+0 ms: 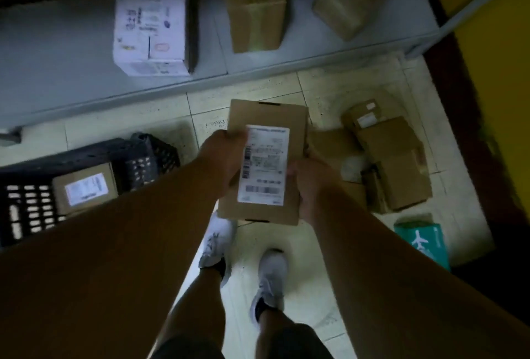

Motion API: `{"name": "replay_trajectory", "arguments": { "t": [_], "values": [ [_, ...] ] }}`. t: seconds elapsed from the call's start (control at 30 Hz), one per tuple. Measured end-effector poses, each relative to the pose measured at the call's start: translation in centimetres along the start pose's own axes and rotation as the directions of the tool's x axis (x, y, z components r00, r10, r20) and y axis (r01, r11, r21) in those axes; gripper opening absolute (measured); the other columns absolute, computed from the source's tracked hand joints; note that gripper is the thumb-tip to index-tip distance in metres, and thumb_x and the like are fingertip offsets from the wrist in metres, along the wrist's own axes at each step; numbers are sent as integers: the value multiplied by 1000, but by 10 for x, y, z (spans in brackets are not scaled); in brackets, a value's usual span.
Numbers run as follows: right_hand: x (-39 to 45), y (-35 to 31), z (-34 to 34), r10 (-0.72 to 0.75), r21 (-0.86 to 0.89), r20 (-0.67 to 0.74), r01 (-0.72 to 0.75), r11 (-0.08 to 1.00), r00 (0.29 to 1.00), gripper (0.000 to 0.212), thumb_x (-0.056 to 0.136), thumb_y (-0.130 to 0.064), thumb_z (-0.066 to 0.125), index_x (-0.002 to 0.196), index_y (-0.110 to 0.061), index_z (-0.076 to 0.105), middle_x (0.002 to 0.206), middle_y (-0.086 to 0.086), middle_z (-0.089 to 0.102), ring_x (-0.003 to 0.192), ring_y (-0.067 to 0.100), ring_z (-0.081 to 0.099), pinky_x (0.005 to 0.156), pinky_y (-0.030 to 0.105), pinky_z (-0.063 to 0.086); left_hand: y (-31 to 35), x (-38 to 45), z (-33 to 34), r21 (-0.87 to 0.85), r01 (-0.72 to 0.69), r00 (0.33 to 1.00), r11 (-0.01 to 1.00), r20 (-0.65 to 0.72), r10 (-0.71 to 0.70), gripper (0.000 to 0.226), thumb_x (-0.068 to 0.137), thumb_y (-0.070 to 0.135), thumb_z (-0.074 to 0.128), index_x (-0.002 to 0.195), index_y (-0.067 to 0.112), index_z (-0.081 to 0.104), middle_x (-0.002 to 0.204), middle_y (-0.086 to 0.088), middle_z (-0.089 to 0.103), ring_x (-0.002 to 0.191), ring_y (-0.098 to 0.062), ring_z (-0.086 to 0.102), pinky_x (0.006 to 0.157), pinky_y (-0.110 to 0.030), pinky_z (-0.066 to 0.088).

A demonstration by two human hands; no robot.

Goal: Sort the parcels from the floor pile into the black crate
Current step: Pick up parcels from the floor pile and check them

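I hold a flat brown cardboard parcel (295, 126) with a white shipping label facing up, at chest height over the tiled floor. My left hand (222, 158) grips its left edge and my right hand (308, 186) grips its lower right edge. The black crate (149, 158) stands on the floor to the left, with one labelled brown parcel (86, 188) inside. The floor pile of brown parcels (393, 158) lies to the right of the held parcel.
A grey shelf (57, 72) runs across the top, carrying a white box (150, 26) and two brown boxes (255, 14). A teal box (424, 241) with a plane print lies at the right. My feet stand on the tiles below the parcel.
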State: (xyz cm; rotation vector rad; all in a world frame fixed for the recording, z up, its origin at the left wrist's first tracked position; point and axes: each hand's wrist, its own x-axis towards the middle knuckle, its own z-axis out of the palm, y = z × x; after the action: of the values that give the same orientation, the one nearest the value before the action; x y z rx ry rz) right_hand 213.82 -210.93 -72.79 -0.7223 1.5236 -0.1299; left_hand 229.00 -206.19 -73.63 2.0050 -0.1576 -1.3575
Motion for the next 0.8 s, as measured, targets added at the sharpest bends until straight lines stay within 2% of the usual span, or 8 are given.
{"name": "replay_trajectory", "arguments": {
  "t": [0.1,0.23,0.37,0.47,0.53,0.63,0.73,0.8],
  "values": [
    [-24,2,26,-81,-53,22,82,995,996,22,85,-30,55,103,-22,65,86,0,74,71,21,73,52,28,54,-6,-28,-23,-4,-16,991,1000,-134,15,41,90,57,45,93,19,61,85,-10,71,72,-26,72,62,-41,60],
    [-61,13,62,-218,-264,43,221,939,975,42,81,-65,50,96,-27,57,86,-3,70,72,14,70,52,29,54,-14,-66,-73,-22,-34,969,999,-247,28,38,94,56,41,98,21,56,88,-10,68,77,-26,69,68,-42,59],
    [-86,28,107,-352,-316,101,365,876,931,43,87,-61,51,90,-19,55,87,3,70,71,17,72,64,38,62,-36,-92,-128,-11,9,942,1000,-335,-12,42,91,61,40,106,24,53,90,-6,66,78,-25,67,63,-37,56],
    [-95,43,153,-346,-243,36,344,907,938,42,91,-61,48,90,-19,53,90,3,67,76,21,71,63,37,61,-65,-100,-169,-50,-10,939,999,-344,-8,36,87,63,48,92,28,57,86,0,66,75,-23,67,61,-42,59],
    [-100,56,187,-339,-268,-32,319,909,940,43,92,-63,44,86,-20,50,90,4,66,76,21,69,61,33,59,-90,-101,-199,-128,-14,939,992,-341,-30,35,85,60,55,91,26,60,86,0,68,74,-22,68,57,-41,61],
    [-112,82,244,-319,-216,-92,294,931,943,45,93,-62,42,89,-18,51,89,3,67,75,22,69,62,35,61,-133,-100,-244,-338,-25,933,941,-346,-100,47,81,53,67,106,14,63,99,-8,71,84,-23,69,76,-42,59],
    [-132,113,304,-284,-193,-138,255,947,949,45,95,-59,41,97,-16,55,90,1,70,73,19,70,56,33,59,-168,-100,-297,-686,-40,926,727,-299,-231,53,82,38,72,121,5,58,108,-11,68,90,-23,67,86,-43,55],
    [-150,134,345,-184,-80,-168,173,982,968,42,96,-58,42,103,-19,58,89,-1,71,70,17,71,52,28,55,-183,-103,-343,-743,-20,905,668,-297,-303,48,84,31,72,122,5,58,113,-15,67,92,-24,68,74,-41,59]
  ]
}}
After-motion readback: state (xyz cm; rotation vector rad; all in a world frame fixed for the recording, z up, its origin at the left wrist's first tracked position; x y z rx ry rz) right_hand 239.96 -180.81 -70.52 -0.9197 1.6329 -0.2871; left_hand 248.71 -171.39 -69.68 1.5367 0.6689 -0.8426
